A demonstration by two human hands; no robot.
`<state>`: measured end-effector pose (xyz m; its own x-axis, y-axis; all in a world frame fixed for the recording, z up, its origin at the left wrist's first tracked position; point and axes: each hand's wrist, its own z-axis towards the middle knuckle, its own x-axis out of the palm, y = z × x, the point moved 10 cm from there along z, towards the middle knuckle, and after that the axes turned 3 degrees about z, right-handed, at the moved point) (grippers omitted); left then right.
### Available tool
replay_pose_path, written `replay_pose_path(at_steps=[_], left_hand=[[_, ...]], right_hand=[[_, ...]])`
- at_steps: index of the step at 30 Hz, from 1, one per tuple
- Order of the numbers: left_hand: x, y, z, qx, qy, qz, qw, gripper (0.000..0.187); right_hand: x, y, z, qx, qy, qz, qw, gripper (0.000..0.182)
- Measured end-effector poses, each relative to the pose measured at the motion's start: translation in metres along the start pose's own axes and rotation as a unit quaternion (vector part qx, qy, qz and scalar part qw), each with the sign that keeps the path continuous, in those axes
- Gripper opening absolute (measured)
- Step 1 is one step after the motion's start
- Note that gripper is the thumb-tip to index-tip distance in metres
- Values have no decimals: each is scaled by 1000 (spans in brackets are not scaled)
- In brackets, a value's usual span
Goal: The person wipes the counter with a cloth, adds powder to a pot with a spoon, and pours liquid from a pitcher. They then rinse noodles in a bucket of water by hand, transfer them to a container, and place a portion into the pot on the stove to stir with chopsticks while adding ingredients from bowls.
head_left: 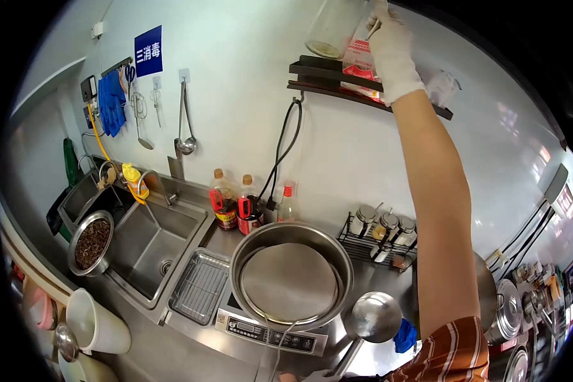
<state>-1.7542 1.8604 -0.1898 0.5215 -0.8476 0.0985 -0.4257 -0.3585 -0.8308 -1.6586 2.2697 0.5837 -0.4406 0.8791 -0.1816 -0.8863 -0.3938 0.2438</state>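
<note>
The right hand [391, 48], covered by a white glove, is raised high to the dark wall shelf [325, 70]; its fingers [381, 14] are clenched round the side of a clear jar [332, 28], which is held tilted at the front edge of the shelf, partly cut off by the top of the view. A packet with red print [361, 58] is seen on the shelf just beside the gloved hand, and a clear bag [444, 86] lies further right on the same shelf. The bare forearm [439, 210] runs down to a striped sleeve [455, 353] at the lower edge.

The left hand [288, 377] is barely seen at the very bottom of the view; only a small part shows, and it cannot be told whether its fingers are clenched or released.

Below, on the steel worktop [219, 242], a large wok [291, 275] is set on an induction cooker [270, 334]. A ladle [370, 316] rests just to the right of the wok, with a blue cloth [404, 337] beside it. Three sauce bottles [248, 204] stand against the wall behind the wok, and a rack of seasoning jars [382, 235] is placed to their right. A wire tray [200, 286] lies left of the cooker, next to the sink [153, 245]. A metal bowl of dark contents [92, 242] sits at the left edge of the sink, and a white cup [95, 325] is seen nearer the lower left
</note>
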Motion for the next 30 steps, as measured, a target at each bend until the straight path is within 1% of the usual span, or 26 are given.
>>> replay_pose_path(at_steps=[1,2,3,4,5,6,7,9,10,12,13,15,19,21,22,24,25,26,27,28,29,30], left_hand=[[0,0,1,-2,1,-8,1000,56],[-1,-1,2,-3,2,-13,1000,56],[-1,0,2,-6,2,-15,1000,56],[-1,0,3,-7,3,-19,1000,56],[-1,1,3,-9,4,-22,1000,56],[-2,1,3,-10,5,-24,1000,56],[-3,0,4,-10,5,-25,1000,56],[-3,1,4,-10,9,-30,999,56],[-2,1,4,-12,9,-32,999,56],[-2,1,5,-12,11,-32,999,56],[-2,2,6,-12,11,-31,999,56],[-3,3,7,-13,10,-30,999,56],[-1,8,7,-17,7,-29,999,56],[0,9,6,-17,6,-30,999,56],[2,11,5,-19,7,-31,999,56],[3,12,4,-19,4,-32,999,56],[4,13,2,-21,3,-32,999,56],[5,14,0,-24,-1,-31,999,56],[5,17,-2,-28,-9,-33,999,55],[6,18,-4,-30,-14,-37,999,55],[9,21,-7,-30,-19,-54,998,55],[15,18,-6,0,-8,-129,992,47]], right_hand=[[10,-1,0,1,0,3,1000,31],[21,-12,-1,56,-10,167,984,25],[33,-20,-4,110,-18,324,939,31],[50,-33,-1,111,-17,325,939,31],[64,-43,3,89,-24,345,934,33],[67,-39,3,66,-31,365,928,35],[71,-41,1,67,-30,364,929,35],[89,-54,-13,161,14,381,910,31],[89,-49,-23,162,16,379,911,31],[89,-44,-36,164,-10,452,877,24],[89,-43,-35,162,-13,451,877,24],[97,-48,-41,221,3,418,881,19],[100,-44,-45,222,23,434,873,21],[111,-43,-43,233,70,432,868,23],[113,-48,-39,236,70,428,869,23],[113,-49,-34,216,132,254,934,29],[103,-50,-36,219,131,249,934,29],[86,-47,-32,176,124,127,968,31],[72,-39,-31,128,117,4,985,34],[69,-58,-24,131,120,0,984,34],[59,-51,-11,-17,108,-107,988,35],[61,-42,-18,-164,100,-209,959,35]])
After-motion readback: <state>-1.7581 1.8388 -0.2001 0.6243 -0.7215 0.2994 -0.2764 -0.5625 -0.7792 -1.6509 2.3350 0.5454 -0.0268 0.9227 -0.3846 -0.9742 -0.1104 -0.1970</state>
